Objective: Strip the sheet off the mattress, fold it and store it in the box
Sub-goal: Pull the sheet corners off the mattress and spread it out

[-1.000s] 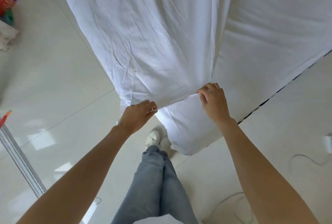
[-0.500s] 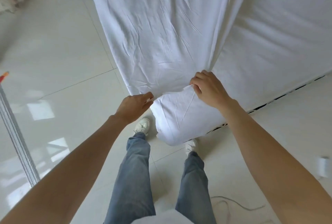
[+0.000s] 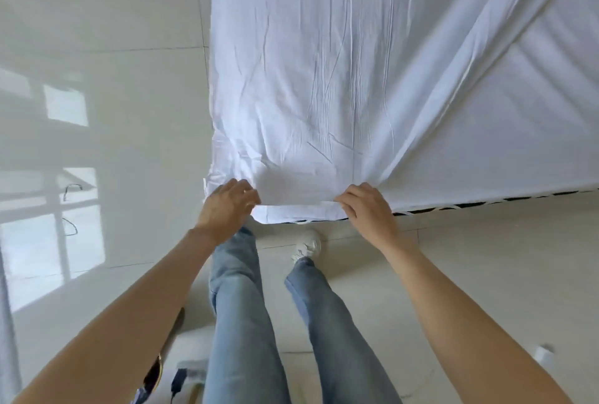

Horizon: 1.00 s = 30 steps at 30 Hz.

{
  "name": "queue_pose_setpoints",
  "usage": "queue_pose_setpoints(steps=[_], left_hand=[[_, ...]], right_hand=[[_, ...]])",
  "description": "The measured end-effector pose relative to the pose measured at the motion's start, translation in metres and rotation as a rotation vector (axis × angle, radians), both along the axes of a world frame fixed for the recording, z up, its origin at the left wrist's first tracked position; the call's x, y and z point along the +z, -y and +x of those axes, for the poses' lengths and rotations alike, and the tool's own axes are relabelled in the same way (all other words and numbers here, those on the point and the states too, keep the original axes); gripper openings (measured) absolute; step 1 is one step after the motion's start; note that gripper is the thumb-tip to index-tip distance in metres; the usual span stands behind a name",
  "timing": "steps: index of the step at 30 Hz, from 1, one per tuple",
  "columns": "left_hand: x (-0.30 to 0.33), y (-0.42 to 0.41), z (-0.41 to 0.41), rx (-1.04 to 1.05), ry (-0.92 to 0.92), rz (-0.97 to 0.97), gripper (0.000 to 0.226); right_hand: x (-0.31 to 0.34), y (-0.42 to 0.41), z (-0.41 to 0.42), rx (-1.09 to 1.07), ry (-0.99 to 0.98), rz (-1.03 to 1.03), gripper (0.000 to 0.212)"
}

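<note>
Most of the view is taken up by the white sheet [image 3: 340, 72], spread over the far and right side of the scene and running away from the body toward the far edge, so its long axis is pretty much straight ahead. A diagonal ridge of cloth is pulled tight from the right-hand corner up toward the far right. Under the near hem a dark striped strip can be seen, probably the mattress edge [image 3: 486, 203], though it's too thin to be sure. The pale tiled floor [image 3: 97, 46] fills the left, with window reflections on it.

Next size down: jeans and a white shoe [image 3: 307, 247] on the floor, just near of the hem.

Then the hands. The near edge of the sheet is held at two spots, side by side. The right hand [image 3: 369, 210] is curled over the hem with the cloth pinched under the fingers. The left hand [image 3: 227, 205] is on the near-left corner; it's a bit blurred, fingers look half curled onto the cloth, but a firm grip can't be confirmed.

So the sheet lies entirely on the far side of both hands, about equally close to each. Pulling straight back toward the body would probably be needed to drag it off. No box is seen anywhere.
</note>
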<state>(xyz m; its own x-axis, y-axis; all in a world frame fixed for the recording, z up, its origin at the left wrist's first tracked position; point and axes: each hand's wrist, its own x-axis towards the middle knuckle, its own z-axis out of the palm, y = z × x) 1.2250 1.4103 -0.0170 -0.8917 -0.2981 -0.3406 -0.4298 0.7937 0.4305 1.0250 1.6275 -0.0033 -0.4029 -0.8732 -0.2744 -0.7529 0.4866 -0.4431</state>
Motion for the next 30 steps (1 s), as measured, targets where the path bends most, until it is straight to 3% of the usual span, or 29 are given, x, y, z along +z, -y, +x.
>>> queue_pose_setpoints(steps=[5, 11, 16, 22, 27, 30], left_hand=[[-0.029, -0.023, -0.011, -0.003, -0.062, 0.032, 0.024], [-0.028, -0.038, -0.013, 0.105, -0.053, 0.03, 0.009], [-0.017, -0.052, -0.021, 0.131, -0.039, 0.013, 0.041], [-0.028, -0.063, -0.038, 0.158, -0.086, 0.022, 0.008], [-0.021, -0.068, -0.011, 0.064, -0.05, 0.096, 0.005], [-0.025, -0.082, -0.009, 0.08, 0.076, 0.113, 0.009]], right_hand=[[-0.022, 0.0, -0.011, 0.112, -0.045, -0.012, 0.012], [-0.022, -0.006, -0.036, 0.184, -0.222, 0.103, 0.012], [0.003, -0.003, -0.037, 0.12, -0.111, -0.043, 0.007], [0.016, -0.003, -0.04, 0.151, -0.067, -0.16, 0.004], [0.001, -0.024, -0.023, 0.11, 0.001, -0.149, 0.01], [-0.014, -0.039, -0.01, 0.095, 0.049, -0.111, 0.014]])
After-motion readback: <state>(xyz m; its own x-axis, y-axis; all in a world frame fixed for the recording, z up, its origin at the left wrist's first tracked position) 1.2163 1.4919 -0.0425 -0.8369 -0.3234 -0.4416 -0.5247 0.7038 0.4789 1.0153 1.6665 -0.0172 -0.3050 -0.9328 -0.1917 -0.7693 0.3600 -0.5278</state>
